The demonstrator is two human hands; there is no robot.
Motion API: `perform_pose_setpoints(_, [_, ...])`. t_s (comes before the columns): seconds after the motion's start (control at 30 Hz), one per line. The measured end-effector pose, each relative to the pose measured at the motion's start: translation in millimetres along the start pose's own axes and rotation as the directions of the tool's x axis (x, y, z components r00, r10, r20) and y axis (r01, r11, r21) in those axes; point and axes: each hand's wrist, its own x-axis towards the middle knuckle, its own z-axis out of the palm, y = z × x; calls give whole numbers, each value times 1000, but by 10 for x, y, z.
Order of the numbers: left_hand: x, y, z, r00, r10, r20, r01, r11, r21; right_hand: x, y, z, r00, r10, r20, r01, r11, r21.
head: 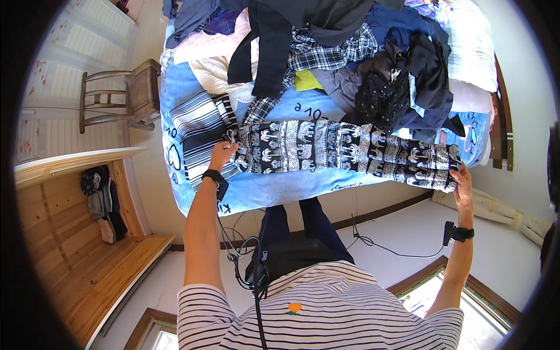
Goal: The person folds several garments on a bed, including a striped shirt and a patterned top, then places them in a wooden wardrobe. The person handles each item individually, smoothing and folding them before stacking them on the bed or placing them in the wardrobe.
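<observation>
A long black-and-white garment with an elephant print (321,146) lies stretched across the near side of the bed. Its gathered left end is pinched in my left hand (223,154). At the other end my right hand (462,181) grips the hem. Beside my left hand, partly beneath the garment's left end, a black-and-white striped cloth (199,131) rests on the blue blanket (284,188). Just beyond the garment is a pile of loose clothes, with a black-and-white plaid garment (319,57), a black dotted garment (380,100) and a lime-green cloth (307,80).
A wooden chair (131,96) stands left of the bed. Below it on the left is an open wooden cabinet (57,218) with clothes (104,201) inside. Folded white bedding (472,48) lies at the far right. Cables (238,253) hang near my waist and right wrist.
</observation>
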Motion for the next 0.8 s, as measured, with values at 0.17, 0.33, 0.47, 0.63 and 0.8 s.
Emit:
perform_pose_setpoints(0.17, [-7, 204, 83, 997, -74, -14, 75, 995, 70, 46, 33, -70, 1000, -1, 12, 2, 1000, -14])
perform_pose_setpoints(0.33, [-179, 572, -330, 981, 166, -105, -190, 934, -304, 83, -39, -168, 1000, -8, 10, 8, 999, 42])
perform_pose_setpoints(0.47, [-576, 683, -1383, 997, 57, -59, -80, 826, -558, 137, -83, -121, 999, -4, 47, 0, 996, 85])
perform_pose_setpoints(0.63, [-1196, 603, -2391, 959, -88, -269, -101, 781, -617, 462, 312, 305, 987, 14, 162, -39, 988, 150])
perform_pose_setpoints(0.8, [-1584, 420, -2528, 904, -176, -390, -108, 789, -605, 1014, 1257, 1137, 982, -5, 190, -2, 999, 35])
